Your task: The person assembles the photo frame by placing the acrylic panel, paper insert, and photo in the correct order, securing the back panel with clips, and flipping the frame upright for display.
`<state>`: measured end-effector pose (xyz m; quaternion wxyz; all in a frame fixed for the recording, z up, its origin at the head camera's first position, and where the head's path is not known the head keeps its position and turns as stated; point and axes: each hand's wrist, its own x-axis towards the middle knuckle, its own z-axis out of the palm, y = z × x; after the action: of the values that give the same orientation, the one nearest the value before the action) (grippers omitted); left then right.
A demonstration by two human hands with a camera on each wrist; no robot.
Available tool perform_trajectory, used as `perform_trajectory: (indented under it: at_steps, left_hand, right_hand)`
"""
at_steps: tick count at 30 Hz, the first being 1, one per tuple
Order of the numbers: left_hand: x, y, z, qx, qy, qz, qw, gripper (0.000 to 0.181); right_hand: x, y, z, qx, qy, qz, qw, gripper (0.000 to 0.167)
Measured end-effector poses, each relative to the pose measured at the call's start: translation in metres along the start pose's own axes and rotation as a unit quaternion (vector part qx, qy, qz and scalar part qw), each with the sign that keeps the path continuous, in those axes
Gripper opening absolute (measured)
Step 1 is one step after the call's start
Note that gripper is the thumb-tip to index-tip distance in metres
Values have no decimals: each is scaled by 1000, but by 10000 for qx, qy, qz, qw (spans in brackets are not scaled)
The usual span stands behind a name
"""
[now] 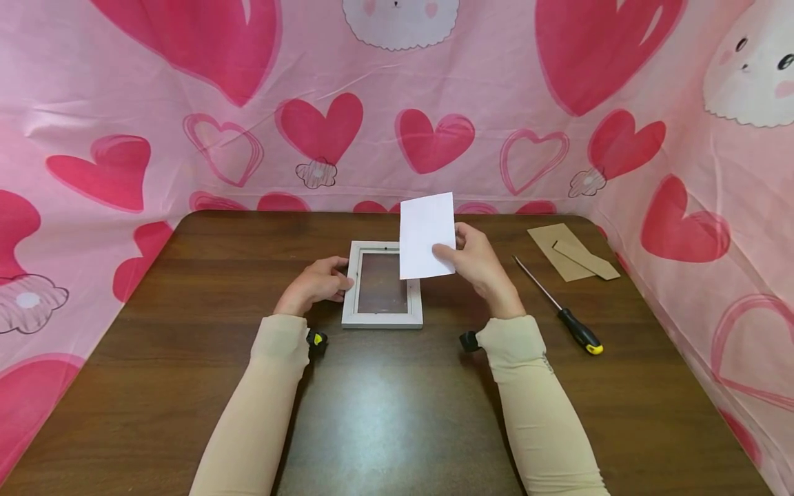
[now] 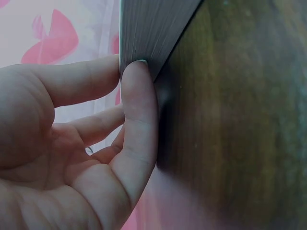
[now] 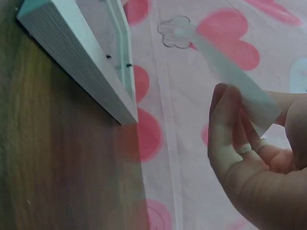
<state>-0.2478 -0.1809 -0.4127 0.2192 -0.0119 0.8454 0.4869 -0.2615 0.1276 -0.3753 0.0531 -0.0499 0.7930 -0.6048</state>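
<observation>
Head view: white frame [image 1: 382,320] flat on the table [image 1: 384,427], between the forearms. Left hand [image 1: 315,281] at its left side, digits curled in, pinching the edge. Right hand [image 1: 480,260] pinches a white sheet [image 1: 426,227], thumb on the near face; sheet raised, overlapping the frame's upper right from this angle. To the right, a screwdriver [image 1: 579,331], black handle with yellow end; beyond it, brown backing pieces [image 1: 555,240], overlapping.

Left wrist view: one digit against the frame's outer side, another meeting its edge.

Right wrist view: sheet nearly edge-on between the digits, apart from the frame; small dark tabs inside the frame.
</observation>
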Motion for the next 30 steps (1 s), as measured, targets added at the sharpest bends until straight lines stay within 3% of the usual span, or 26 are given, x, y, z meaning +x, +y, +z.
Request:
perform_trajectory:
  at_steps: [6, 21, 30]
  left_hand:
    - [0, 2, 1, 17, 46, -53, 10000, 62]
    - [0, 2, 3, 147, 103, -95, 9998, 61]
    - [1, 2, 5, 123, 177, 21, 9998, 59]
  right_hand:
    - [0, 3, 14, 133, -157, 55, 9998, 43]
    - [1, 16, 42, -474, -534, 207, 9972, 44]
    - [0, 24, 56, -650, -524, 191, 9963, 45]
